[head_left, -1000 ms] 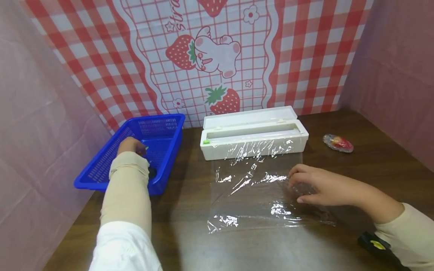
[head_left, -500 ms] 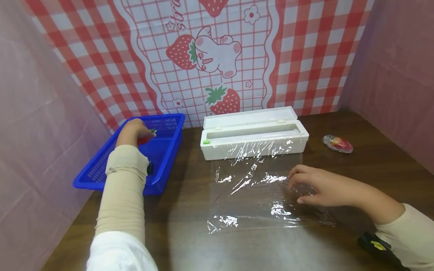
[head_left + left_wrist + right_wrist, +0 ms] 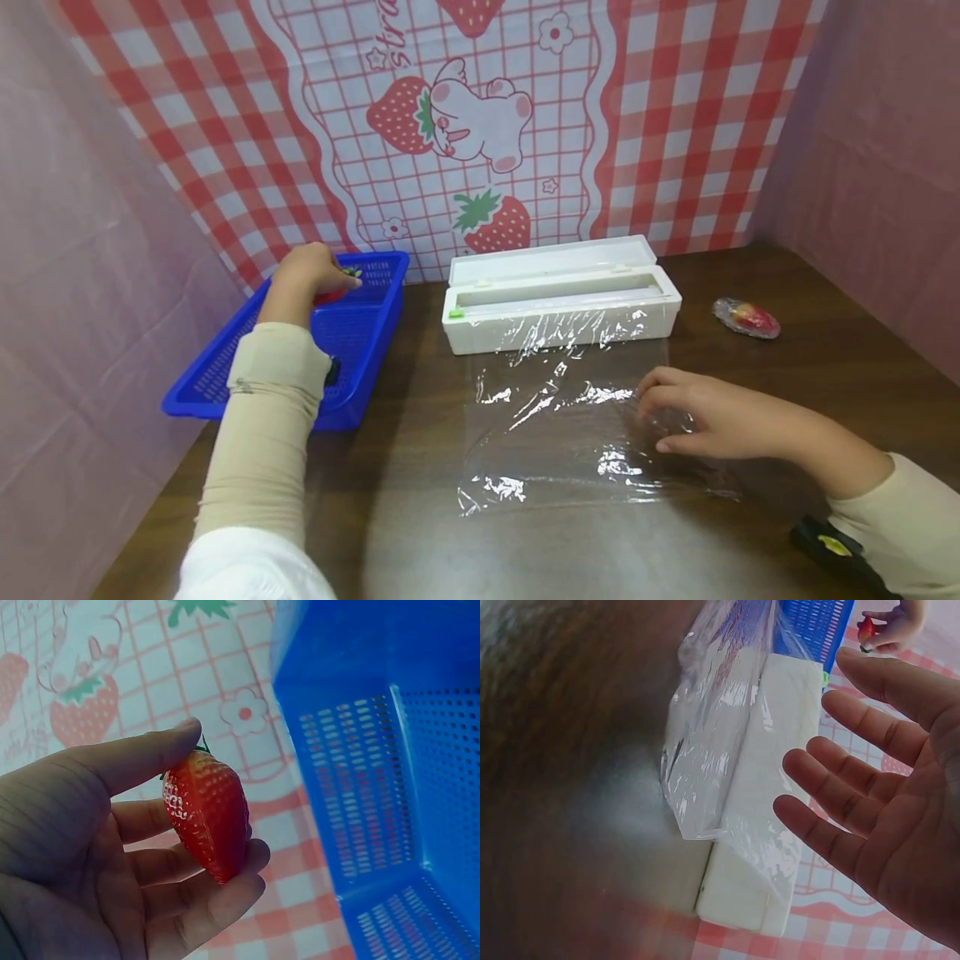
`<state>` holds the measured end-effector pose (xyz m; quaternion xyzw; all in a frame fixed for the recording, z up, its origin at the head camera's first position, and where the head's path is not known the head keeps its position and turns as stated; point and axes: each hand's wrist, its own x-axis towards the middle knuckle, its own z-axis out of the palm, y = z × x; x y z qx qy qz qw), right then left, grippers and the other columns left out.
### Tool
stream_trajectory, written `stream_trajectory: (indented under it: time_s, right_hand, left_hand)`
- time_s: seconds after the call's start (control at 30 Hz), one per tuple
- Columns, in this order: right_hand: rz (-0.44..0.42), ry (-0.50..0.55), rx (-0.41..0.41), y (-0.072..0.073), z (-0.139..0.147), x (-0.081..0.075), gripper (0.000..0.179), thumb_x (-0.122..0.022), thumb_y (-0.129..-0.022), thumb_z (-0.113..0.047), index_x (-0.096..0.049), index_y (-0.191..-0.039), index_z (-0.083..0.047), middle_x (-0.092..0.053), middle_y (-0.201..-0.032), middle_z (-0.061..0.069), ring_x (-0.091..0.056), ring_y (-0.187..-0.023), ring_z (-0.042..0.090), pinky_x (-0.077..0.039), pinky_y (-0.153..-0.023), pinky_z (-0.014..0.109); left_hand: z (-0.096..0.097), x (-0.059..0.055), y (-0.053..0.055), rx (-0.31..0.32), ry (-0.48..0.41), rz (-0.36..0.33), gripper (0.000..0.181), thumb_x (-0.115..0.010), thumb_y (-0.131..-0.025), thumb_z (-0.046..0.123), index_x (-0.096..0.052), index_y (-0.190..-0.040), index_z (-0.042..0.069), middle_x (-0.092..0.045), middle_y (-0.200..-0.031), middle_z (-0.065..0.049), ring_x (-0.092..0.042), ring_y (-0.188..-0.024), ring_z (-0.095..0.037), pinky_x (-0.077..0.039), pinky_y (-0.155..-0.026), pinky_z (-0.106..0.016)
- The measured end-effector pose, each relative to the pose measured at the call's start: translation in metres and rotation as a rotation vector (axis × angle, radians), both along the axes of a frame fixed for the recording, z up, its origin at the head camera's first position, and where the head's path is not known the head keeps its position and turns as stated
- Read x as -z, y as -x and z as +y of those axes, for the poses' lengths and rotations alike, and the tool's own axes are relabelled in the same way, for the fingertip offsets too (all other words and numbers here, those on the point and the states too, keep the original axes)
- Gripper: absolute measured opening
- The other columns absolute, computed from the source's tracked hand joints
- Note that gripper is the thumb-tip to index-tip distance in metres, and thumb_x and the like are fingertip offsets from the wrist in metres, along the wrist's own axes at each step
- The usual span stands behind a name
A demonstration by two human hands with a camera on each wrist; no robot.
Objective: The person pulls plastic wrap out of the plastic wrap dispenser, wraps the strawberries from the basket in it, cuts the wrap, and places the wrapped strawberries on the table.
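My left hand holds a red strawberry with a green leafy top, over the far part of the blue basket. In the left wrist view the thumb lies by the leaves and the fingers curl behind the fruit. My right hand hovers at the right side of a sheet of clear plastic wrap, fingers loosely bent with nothing between them. The wrap runs out from a white dispenser box whose lid stands raised.
A small red and yellow item in plastic wrap lies on the brown table right of the dispenser. A checked strawberry cloth hangs behind, with pink cloth walls at the sides.
My left hand has come up out of the basket with the strawberry and shifted toward its far side, slightly right. The right hand, wrap and dispenser stay as they were.
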<state>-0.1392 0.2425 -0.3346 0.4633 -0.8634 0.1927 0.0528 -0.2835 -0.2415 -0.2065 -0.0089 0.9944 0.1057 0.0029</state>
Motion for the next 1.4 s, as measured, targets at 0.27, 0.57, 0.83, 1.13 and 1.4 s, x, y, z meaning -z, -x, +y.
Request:
stream_trajectory:
  time_s: [0.27, 0.57, 0.83, 1.13, 1.4]
  right_hand:
    - [0.008, -0.004, 0.004, 0.000, -0.001, -0.001, 0.029, -0.081, -0.079, -0.015, -0.066, -0.104, -0.019, -0.057, -0.114, 0.001, -0.059, -0.098, 0.013, -0.055, -0.078, 0.034]
    - [0.022, 0.008, -0.010, 0.000, -0.002, 0.001, 0.031, -0.081, -0.078, -0.014, -0.066, -0.103, -0.018, -0.057, -0.113, 0.001, -0.059, -0.098, 0.012, -0.055, -0.079, 0.034]
    - [0.021, 0.006, -0.012, -0.001, -0.003, 0.000, 0.030, -0.081, -0.078, -0.014, -0.066, -0.103, -0.019, -0.056, -0.112, -0.001, -0.059, -0.098, 0.011, -0.055, -0.079, 0.034]
    - [0.011, -0.001, -0.005, -0.002, -0.004, -0.002, 0.031, -0.081, -0.078, -0.014, -0.066, -0.104, -0.018, -0.057, -0.112, 0.000, -0.059, -0.098, 0.012, -0.056, -0.080, 0.035]
    - [-0.006, -0.009, 0.006, -0.003, -0.004, -0.003, 0.030, -0.081, -0.078, -0.015, -0.066, -0.104, -0.018, -0.057, -0.114, 0.001, -0.059, -0.099, 0.013, -0.056, -0.080, 0.036]
  left_hand:
    - [0.011, 0.001, -0.011, 0.042, 0.021, 0.060, 0.045, -0.072, -0.085, 0.039, -0.070, -0.103, -0.002, -0.068, -0.100, -0.019, -0.059, -0.092, -0.035, -0.048, -0.084, -0.054]
    - [0.025, -0.004, -0.022, 0.097, 0.013, 0.111, 0.051, -0.071, -0.086, 0.040, -0.067, -0.116, -0.001, -0.066, -0.110, -0.021, -0.058, -0.101, -0.037, -0.047, -0.089, -0.054]
    - [0.034, -0.010, -0.027, 0.173, 0.020, 0.147, 0.052, -0.072, -0.084, 0.040, -0.067, -0.117, 0.000, -0.067, -0.108, -0.020, -0.058, -0.099, -0.037, -0.047, -0.088, -0.053]
    - [0.060, -0.003, -0.038, 0.250, 0.004, 0.144, 0.054, -0.073, -0.084, 0.041, -0.067, -0.118, 0.000, -0.067, -0.105, -0.017, -0.058, -0.092, -0.031, -0.050, -0.083, -0.047]
    - [0.087, 0.003, -0.051, 0.367, 0.067, 0.203, 0.048, -0.077, -0.080, 0.044, -0.072, -0.109, 0.005, -0.069, -0.092, -0.009, -0.058, -0.081, -0.025, -0.050, -0.071, -0.042]
